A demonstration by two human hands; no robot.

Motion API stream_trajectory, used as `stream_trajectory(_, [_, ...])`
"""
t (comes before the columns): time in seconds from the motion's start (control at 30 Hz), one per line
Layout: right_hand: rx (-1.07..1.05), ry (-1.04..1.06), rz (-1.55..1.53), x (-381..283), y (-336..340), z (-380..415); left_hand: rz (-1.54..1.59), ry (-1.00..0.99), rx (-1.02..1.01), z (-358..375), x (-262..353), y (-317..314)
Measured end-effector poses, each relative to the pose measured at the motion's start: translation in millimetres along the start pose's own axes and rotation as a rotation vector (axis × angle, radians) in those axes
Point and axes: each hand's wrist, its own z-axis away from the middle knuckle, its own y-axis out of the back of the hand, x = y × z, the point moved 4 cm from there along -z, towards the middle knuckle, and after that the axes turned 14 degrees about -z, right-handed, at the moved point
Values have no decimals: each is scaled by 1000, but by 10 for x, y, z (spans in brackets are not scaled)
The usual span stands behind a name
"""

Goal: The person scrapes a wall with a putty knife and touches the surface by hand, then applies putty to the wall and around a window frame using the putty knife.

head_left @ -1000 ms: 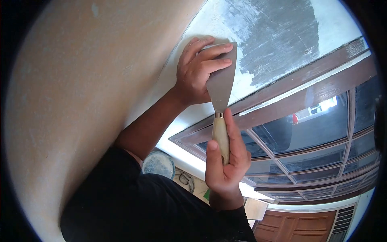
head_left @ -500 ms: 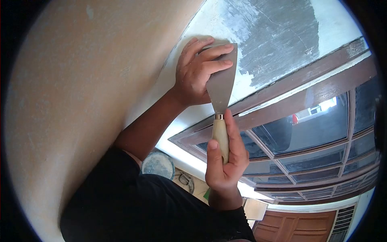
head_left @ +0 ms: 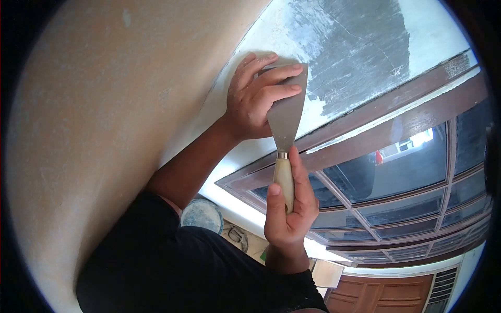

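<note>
A wide putty knife [head_left: 288, 115] stands nearly upright, its metal blade up and its pale wooden handle down. My right hand [head_left: 292, 216] is closed around the handle, with the thumb in front and the index finger along the right side. My left hand [head_left: 253, 101] grips the blade from the left. Two of its fingers lie over the front of the blade near the top, and its thumb is hidden. Behind the blade is a white wall [head_left: 323, 112] with a rough grey patch [head_left: 365, 52].
A beige wall surface [head_left: 104, 104] fills the left side. A brown window frame [head_left: 386, 117] with dark panes slants across the right. Below are a round bucket [head_left: 202, 215] with whitish residue, a coiled item [head_left: 237, 237] on the floor, and a brown panelled door [head_left: 378, 295].
Both hands and the putty knife sit slightly lower in view, and the background has shifted slightly left. The grip of both hands is unchanged.
</note>
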Motion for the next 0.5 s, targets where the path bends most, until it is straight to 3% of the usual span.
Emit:
stream_trajectory(0.33, [-18,-61,47,-11,-24,-10,51,17,-8,-10,5,2])
stream_trajectory(0.43, [-19,80,55,-43,-35,-19,-19,-40,-18,11,1,-5])
stream_trajectory(0.5, [-16,-152,28,24,-16,-6,5,-6,-20,-3,4,10])
